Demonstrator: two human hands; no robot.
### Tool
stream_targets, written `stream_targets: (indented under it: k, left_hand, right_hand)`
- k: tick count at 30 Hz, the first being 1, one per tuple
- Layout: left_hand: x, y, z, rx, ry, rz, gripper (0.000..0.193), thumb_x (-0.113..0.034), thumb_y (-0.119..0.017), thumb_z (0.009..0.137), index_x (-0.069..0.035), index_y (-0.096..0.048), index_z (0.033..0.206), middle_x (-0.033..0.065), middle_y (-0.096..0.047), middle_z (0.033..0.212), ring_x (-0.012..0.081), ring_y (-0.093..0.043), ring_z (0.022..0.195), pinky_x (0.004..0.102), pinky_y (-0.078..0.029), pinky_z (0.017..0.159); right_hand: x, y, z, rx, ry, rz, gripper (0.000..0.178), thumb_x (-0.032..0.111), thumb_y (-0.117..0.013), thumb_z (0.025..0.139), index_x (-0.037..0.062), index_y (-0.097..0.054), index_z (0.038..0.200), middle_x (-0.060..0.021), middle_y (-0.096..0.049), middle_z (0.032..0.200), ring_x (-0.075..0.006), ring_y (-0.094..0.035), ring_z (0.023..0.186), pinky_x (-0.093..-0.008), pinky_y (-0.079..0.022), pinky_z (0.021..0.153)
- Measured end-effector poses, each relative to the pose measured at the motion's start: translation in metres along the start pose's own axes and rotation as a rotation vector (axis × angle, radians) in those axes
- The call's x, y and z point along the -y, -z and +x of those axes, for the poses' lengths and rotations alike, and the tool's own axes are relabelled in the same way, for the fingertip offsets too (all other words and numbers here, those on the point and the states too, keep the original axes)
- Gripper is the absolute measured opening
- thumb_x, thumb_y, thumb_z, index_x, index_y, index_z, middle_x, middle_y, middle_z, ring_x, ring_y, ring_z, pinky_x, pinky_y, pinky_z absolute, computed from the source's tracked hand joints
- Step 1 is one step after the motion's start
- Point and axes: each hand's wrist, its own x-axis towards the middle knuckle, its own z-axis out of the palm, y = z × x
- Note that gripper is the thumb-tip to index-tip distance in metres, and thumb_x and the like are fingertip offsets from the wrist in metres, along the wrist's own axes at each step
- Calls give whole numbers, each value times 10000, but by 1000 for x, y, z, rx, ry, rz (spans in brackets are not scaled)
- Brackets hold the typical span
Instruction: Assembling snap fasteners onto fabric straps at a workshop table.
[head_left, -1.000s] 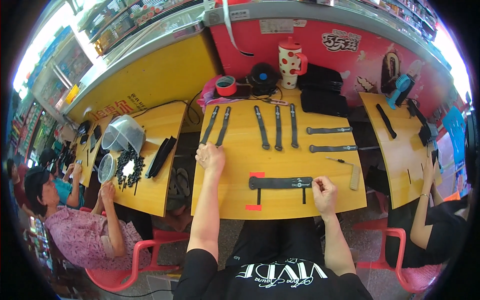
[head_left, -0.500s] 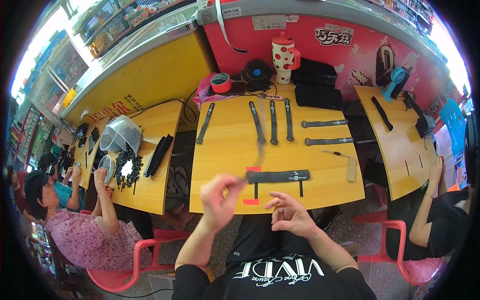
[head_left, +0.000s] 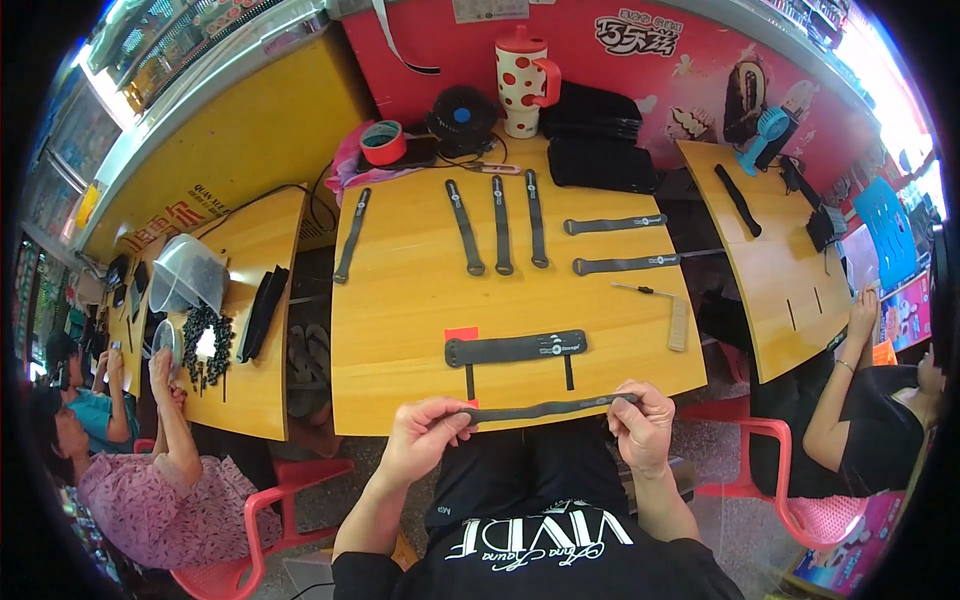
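A dark grey strap is stretched nearly level in front of me, just over the table's near edge. The fingers of my left hand pinch one end, and my right hand pinches the other. Just beyond it, a wider-looking grey strap with a pale print lies flat across two black line marks. A red tape patch shows at its left end. Farther back, several similar straps lie apart, among them an upright-lying strap and a crosswise strap.
A small brush lies at the right. Along the back are red tape, a black fan, a dotted tumbler and stacked black pouches. People sit at side tables; the left one holds a tipped tub and small black pieces.
A blurred strap at my left hand is now pulled straight between both hands. My right hand, earlier empty with fingers apart, has closed on its other end. The view has shifted.
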Motion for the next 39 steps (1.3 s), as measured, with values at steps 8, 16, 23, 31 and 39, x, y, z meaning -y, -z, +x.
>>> stream_targets:
  k: [8,16,23,31,39]
  left_hand:
    - [27,-1,30,-285,3,-107,98,-24,-674,884,27,-706,961,28,-665,734,57,-593,632,188,-447,533]
    - [30,-5,50,-474,20,-12,82,6,-699,849,52,-695,917,28,-654,694,53,-571,588,189,-438,516]
    - [44,2,59,-543,-51,259,32,20,-699,825,45,-689,843,48,-655,674,69,-574,590,225,-448,532]
    - [40,0,62,-540,-94,337,31,29,-668,849,50,-690,844,42,-658,684,61,-572,585,208,-448,525]
    - [34,-6,66,-578,-106,440,34,21,-686,822,50,-671,812,106,-641,643,119,-596,547,250,-461,522]
  right_hand:
    - [-24,0,24,-54,152,-396,46,-46,-618,891,-24,-646,920,-38,-564,792,-70,-519,583,-184,-381,486]
    - [-32,-9,35,-114,98,-493,135,-100,-599,871,-58,-635,995,-50,-547,815,-83,-527,636,-202,-434,541]
    - [-36,-13,44,-64,217,-633,121,-86,-603,874,-55,-633,988,-38,-525,783,-66,-503,600,-194,-406,509]
    - [-36,-17,46,-97,163,-643,143,-84,-594,878,-50,-637,1011,-40,-531,804,-70,-499,594,-195,-407,517]
    - [-36,-19,47,-125,138,-661,163,-102,-600,857,-57,-635,1009,-61,-538,770,-103,-525,600,-218,-408,533]
